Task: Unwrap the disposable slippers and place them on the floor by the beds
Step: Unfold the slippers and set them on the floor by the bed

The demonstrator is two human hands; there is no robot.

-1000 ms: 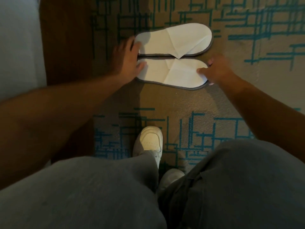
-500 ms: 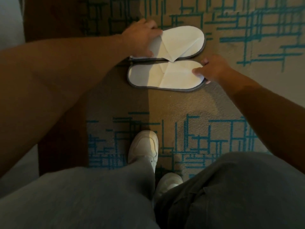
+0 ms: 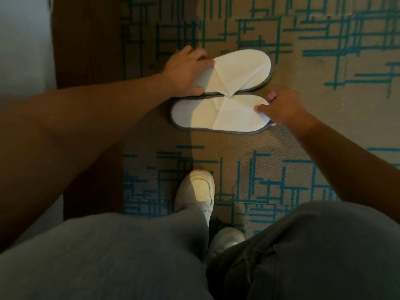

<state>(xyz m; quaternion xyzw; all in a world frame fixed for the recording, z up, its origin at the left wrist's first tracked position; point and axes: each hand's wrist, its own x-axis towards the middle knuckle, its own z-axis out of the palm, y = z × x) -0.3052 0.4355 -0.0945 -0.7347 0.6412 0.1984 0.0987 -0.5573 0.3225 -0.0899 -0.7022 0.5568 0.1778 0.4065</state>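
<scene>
Two flat white disposable slippers with grey edging lie side by side on the patterned carpet, toes to the right. My left hand (image 3: 186,71) grips the heel end of the far slipper (image 3: 242,70), fingers curled over its edge and thumb on the sole. My right hand (image 3: 279,107) pinches the toe end of the near slipper (image 3: 218,114), thumb on top and fingers below the rim. Both slippers rest on the floor and touch along their inner edges.
A dark wooden bed frame (image 3: 86,50) and white bedding (image 3: 23,44) run along the left. Tan carpet (image 3: 324,131) with teal lines spreads to the right. My white shoes (image 3: 195,191) and grey trousers fill the foreground.
My left hand moved from the near slipper's heel up to the far slipper's heel and took hold of it. My right hand stayed at the near slipper's toe.
</scene>
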